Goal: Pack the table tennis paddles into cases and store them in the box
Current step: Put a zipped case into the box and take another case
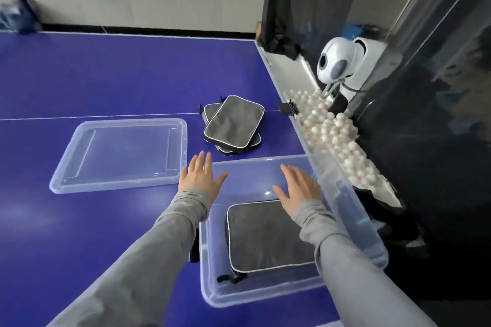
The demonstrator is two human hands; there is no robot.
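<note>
A clear plastic box [210,297] stands on the blue table near the right edge. One grey paddle case [265,236] with white piping lies flat inside it. Beyond the box, a stack of the same grey cases [233,122] lies on the table. My left hand [199,176] hovers over the box's far left corner, fingers straight and spread, holding nothing. My right hand [299,186] hovers over the box's far right part, above the case's far edge, also flat and empty. No bare paddle is visible.
The box's clear lid [119,180] lies upside down on the table to the left. Along the table's right edge runs a white trough of several white balls [334,127], with a white ball-feeder robot [342,61] behind it. Dark curtains hang on the right.
</note>
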